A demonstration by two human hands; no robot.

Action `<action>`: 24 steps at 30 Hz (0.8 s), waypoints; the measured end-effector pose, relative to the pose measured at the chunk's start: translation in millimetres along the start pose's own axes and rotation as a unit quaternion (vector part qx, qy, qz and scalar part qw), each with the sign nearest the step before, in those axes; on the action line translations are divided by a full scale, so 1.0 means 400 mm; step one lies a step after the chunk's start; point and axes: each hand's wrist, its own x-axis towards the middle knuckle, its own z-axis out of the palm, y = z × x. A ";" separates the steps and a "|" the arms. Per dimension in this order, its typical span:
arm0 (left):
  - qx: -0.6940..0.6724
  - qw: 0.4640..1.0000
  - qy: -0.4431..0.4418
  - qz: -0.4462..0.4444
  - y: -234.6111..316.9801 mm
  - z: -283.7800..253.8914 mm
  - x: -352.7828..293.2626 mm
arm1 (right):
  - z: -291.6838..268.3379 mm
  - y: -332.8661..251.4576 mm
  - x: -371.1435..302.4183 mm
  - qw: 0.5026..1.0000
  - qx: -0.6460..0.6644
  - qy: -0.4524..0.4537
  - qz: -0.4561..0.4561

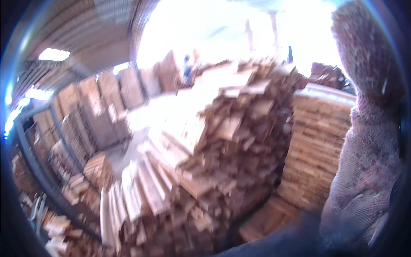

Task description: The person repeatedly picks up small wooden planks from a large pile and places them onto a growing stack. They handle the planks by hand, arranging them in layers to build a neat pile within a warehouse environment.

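Note:
Very close at the right edge, my right hand (364, 167) is raised in a pale knitted work glove with dirt and reddish specks. One thick gloved finger or thumb (364, 51) stretches upward; the other fingers are out of sight. I see nothing held in the hand. Beyond it in the picture stands a neat stack of wooden boards (312, 150). A dark, blurred sleeve (282, 235) runs along the lower edge. My left hand does not show.
A big untidy heap of cut wood pieces (239, 141) fills the middle, with loose planks (145, 184) on its left slope. A blue metal frame (55, 132) stands left, before tall wood stacks (109, 92). Far back, a blurred person (187, 68) appears near bright daylight.

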 end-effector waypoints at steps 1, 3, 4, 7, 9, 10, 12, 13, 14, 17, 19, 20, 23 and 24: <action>0.006 1.000 0.009 0.014 0.004 -0.054 0.030 | 0.023 0.011 0.001 1.000 -0.016 0.003 0.003; 0.009 1.000 0.004 0.017 -0.006 -0.111 0.061 | 0.049 0.033 0.007 0.999 -0.033 0.019 0.015; 0.011 0.999 -0.001 0.034 0.018 -0.162 0.110 | 0.036 0.039 0.036 0.998 -0.050 0.029 0.013; -0.026 0.999 0.007 0.022 -0.056 -0.238 0.104 | 0.113 0.071 0.087 0.997 -0.073 0.019 -0.001; -0.031 0.999 -0.008 0.037 -0.112 -0.234 0.084 | 0.105 0.085 0.097 0.993 -0.109 0.042 -0.013; -0.033 0.998 -0.011 0.048 -0.140 -0.190 0.047 | 0.102 0.081 0.102 0.991 -0.127 0.050 -0.013; 0.028 0.995 0.021 0.096 -0.130 -0.159 -0.084 | 0.133 0.044 0.099 0.983 -0.160 0.088 -0.029; 0.045 0.994 0.020 0.093 -0.115 -0.181 -0.132 | 0.097 -0.011 0.099 0.973 -0.191 0.116 -0.050; 0.062 0.994 0.016 0.091 -0.075 -0.238 -0.184 | 0.103 -0.053 0.109 0.965 -0.216 0.132 -0.076; -0.015 0.992 0.073 0.098 -0.039 -0.296 -0.248 | 0.211 -0.096 0.218 0.941 -0.236 0.117 -0.211; -0.013 0.964 0.166 0.209 0.001 -0.291 -0.199 | 0.209 -0.098 0.234 0.900 -0.317 0.093 -0.285; -0.032 0.953 0.184 0.241 0.053 -0.323 -0.210 | 0.226 -0.083 0.243 0.882 -0.360 0.045 -0.301; -0.036 0.902 0.365 0.228 0.031 -0.447 -0.374 | 0.423 0.085 0.252 0.877 -0.419 -0.101 -0.211; -0.002 0.854 0.455 0.254 0.057 -0.481 -0.386 | 0.457 0.091 0.239 0.855 -0.481 -0.149 -0.127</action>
